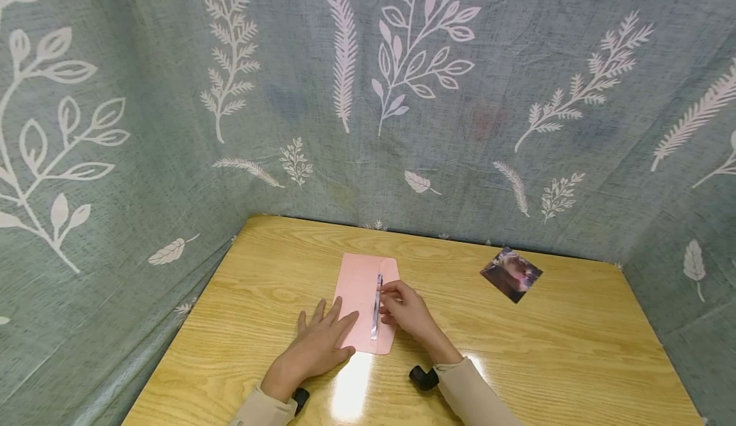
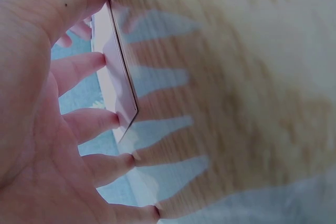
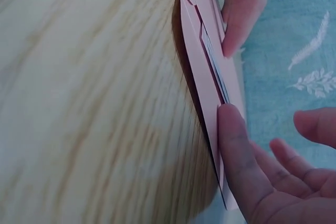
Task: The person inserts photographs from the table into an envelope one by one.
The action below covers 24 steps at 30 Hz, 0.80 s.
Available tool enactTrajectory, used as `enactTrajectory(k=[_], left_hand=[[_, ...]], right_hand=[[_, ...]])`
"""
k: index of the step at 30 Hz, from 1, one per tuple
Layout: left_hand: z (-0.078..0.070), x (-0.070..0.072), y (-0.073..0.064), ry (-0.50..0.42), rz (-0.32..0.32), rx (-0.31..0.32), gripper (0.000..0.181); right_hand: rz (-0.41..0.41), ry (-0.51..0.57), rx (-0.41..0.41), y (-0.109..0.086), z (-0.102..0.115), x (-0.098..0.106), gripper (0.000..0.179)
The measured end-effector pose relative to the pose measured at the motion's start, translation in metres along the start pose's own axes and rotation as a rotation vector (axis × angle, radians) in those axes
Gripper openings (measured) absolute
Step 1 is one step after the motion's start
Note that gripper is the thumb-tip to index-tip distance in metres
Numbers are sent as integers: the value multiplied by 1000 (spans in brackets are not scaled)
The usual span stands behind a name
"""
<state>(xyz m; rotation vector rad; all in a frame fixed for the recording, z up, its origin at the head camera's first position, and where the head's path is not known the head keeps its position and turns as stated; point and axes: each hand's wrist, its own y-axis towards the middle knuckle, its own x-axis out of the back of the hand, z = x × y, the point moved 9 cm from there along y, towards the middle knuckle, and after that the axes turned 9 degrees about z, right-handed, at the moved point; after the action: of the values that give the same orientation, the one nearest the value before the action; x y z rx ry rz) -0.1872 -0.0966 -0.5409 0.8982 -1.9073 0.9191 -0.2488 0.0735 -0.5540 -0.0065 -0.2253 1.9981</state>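
Observation:
A pink envelope (image 1: 355, 285) lies on the wooden table, its opening along the right side. Out of that opening shows a narrow strip of a glossy card (image 1: 376, 314); the rest of it is hidden inside the envelope. My left hand (image 1: 316, 344) rests spread, with thumb and some fingertips on the envelope's left part and the others on the table. At the opening is my right hand (image 1: 407, 311). One digit of it (image 3: 233, 129) touches the card's exposed edge in the right wrist view, while its other fingers stand apart, loosely bent.
A square photo print (image 1: 512, 274) lies turned at an angle at the back right of the table (image 1: 575, 349). Grey-green leaf-patterned cloth (image 1: 368, 94) hangs behind the table and along its sides. Light glares off the tabletop in front of the envelope.

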Motion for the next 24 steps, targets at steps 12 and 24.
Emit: enactTrajectory(k=[12, 24], left_hand=[[0, 0, -1, 15, -5, 1, 66], [1, -1, -2, 6, -6, 2, 66]], right_hand=[[-15, -20, 2, -2, 4, 1, 30], [-112, -180, 88, -14, 28, 28, 23]])
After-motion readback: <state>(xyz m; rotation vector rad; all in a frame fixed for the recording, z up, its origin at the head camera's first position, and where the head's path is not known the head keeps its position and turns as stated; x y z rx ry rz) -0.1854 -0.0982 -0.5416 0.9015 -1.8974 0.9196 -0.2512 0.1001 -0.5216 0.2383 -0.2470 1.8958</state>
